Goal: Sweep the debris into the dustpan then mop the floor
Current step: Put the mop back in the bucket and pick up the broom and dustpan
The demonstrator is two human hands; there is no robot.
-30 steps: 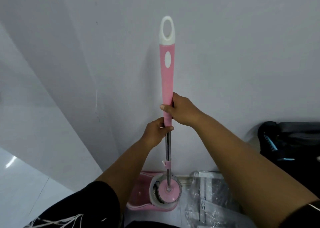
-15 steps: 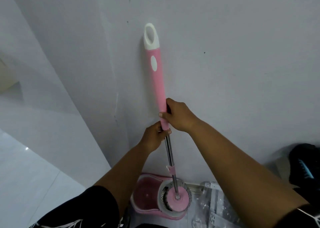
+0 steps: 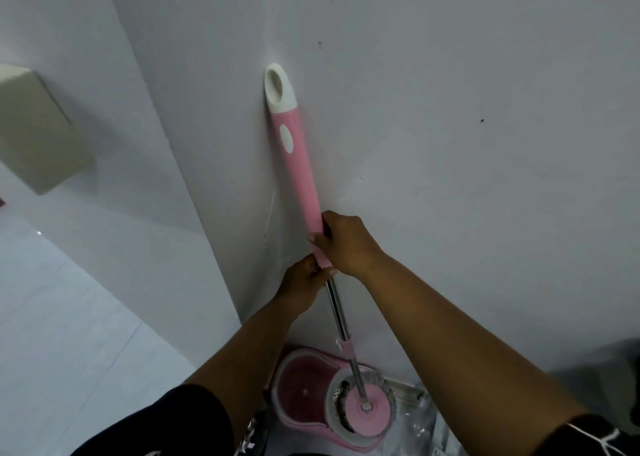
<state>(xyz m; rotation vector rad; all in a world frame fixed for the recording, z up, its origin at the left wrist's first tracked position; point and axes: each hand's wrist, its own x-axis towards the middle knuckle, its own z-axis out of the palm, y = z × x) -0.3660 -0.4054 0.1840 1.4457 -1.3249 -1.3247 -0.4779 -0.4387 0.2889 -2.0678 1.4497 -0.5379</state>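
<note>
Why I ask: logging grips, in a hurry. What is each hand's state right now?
Left hand: closed around the mop handle, at the pink grip's lower end.
Right hand: closed around the mop handle, just above the other.

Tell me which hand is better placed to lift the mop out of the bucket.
Probably the right hand: its fingers wrap the thick pink grip of the mop. The left hand holds lower, where that grip meets the thin metal shaft.

dim, bluish light | soft shadows | wide-angle edge bending | slightly soft
</note>
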